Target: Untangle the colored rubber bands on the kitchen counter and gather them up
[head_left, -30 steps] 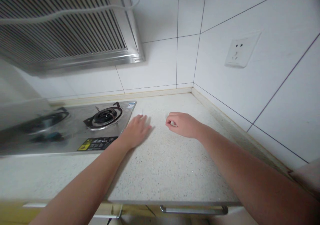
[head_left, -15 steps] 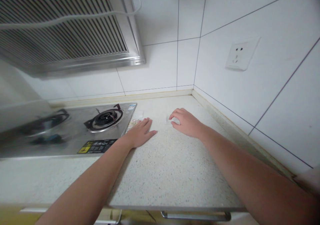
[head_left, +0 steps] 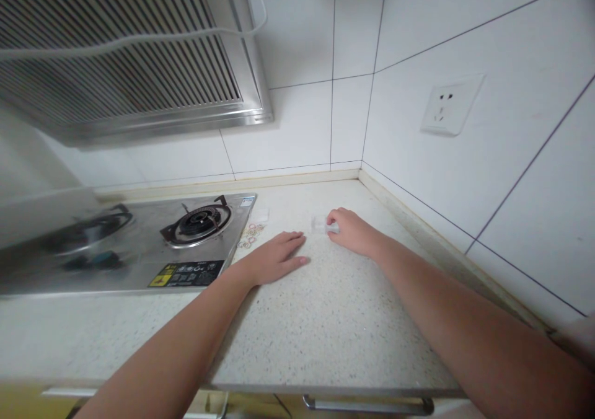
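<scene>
My right hand (head_left: 348, 230) pinches the right end of a small clear plastic box (head_left: 319, 224) on the speckled counter (head_left: 316, 326). Its fingers are bent around that end and hide part of it. To the left, my left hand (head_left: 279, 259) reaches over the counter with its fingers stretched out, palm down, holding nothing. Beyond its wrist, beside the stove edge, lies a group of several small pinkish and tan rings (head_left: 251, 236), perhaps rubber bands. A flat, clear square piece (head_left: 261, 214), faint against the counter, is just behind the rings.
A steel gas stove (head_left: 139, 270) with black burners takes up the left side. Above it hangs a range hood (head_left: 139, 53) with a white cable (head_left: 162, 36). White tiled walls meet at the back corner, and a wall socket (head_left: 446, 106) is on the right.
My left hand has slid right and nearer, uncovering the rings. My right hand has shifted slightly right, its fingers closing on the clear box. The view has moved a little.
</scene>
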A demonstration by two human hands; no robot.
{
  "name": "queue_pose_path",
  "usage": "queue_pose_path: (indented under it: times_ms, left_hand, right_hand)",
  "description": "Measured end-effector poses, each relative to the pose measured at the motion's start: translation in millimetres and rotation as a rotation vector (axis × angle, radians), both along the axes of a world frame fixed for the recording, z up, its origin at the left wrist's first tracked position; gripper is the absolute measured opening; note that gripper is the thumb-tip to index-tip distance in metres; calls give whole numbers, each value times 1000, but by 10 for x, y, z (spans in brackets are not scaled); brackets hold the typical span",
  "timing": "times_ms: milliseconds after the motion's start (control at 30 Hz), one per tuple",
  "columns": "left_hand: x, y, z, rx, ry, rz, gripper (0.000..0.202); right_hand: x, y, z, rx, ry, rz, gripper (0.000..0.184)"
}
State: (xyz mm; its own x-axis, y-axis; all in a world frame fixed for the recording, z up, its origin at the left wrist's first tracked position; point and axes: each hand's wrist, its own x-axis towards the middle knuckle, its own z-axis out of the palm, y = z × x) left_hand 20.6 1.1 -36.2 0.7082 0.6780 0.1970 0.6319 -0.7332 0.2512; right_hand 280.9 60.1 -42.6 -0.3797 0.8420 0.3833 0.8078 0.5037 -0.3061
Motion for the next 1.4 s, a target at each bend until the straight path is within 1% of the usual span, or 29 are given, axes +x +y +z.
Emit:
queue_pose_path:
  times_ms: [67, 167, 233, 300, 400, 500, 533, 600, 667, 733, 767, 867, 967, 1067, 1167, 1267, 1400]
  left_hand:
    - [-3, 31, 1, 41, -73, 25, 58]
    - [-18, 75, 31, 134, -213, 149, 39]
    - [-26, 92, 55, 177, -286, 204, 32]
    - [-30, 103, 68, 192, -309, 187, 29]
    - [-44, 124, 64, 194, -275, 148, 15]
    - [-105, 179, 65, 207, -257, 176, 13]
    - [-142, 206, 73, 222, -258, 204, 14]
    - [-245, 266, 99, 266, -270, 293, 18]
    - [-378, 329, 137, 294, -299, 465, 22]
    - [-524, 387, 179, 310, -288, 647, 23]
    - [-597, 413, 199, 315, -251, 723, 24]
    - [-796, 484, 236, 292, -160, 868, 27]
    - [-943, 553, 216, 233, -148, 978, 29]
    - [-1022, 609, 156, 216, -150, 986, 32]
    - [-1032, 629, 116, 198, -148, 924, 34]
    - [-1005, 622, 117, 184, -122, 865, 35]
    - [-981, 619, 119, 164, -93, 820, 34]
  right_hand:
    - [-25, -37, 35, -23, 32, 22, 14]
    - [-96, -119, 92, -25, 74, 112, 8]
    - [-162, -181, 127, -6, 108, 183, 6]
    - [-231, -241, 155, 13, 145, 254, 7]
    - [-310, -301, 172, 38, 194, 338, 7]
    - [-326, -315, 161, 59, 250, 371, 3]
    - [-317, -311, 154, 60, 278, 366, 7]
    - [-282, -293, 138, 56, 324, 345, 20]
    - [-240, -264, 122, 52, 324, 324, 25]
    - [-202, -228, 107, 56, 292, 307, 22]
    - [-188, -210, 99, 58, 276, 298, 20]
    - [-165, -167, 85, 59, 251, 287, 16]
    - [-153, -145, 84, 62, 236, 292, 13]
    - [-133, -134, 91, 59, 230, 283, 13]
    - [-107, -126, 98, 47, 226, 273, 13]
    - [-92, -124, 101, 33, 218, 268, 13]
    - [-89, -128, 99, 5, 195, 275, 12]
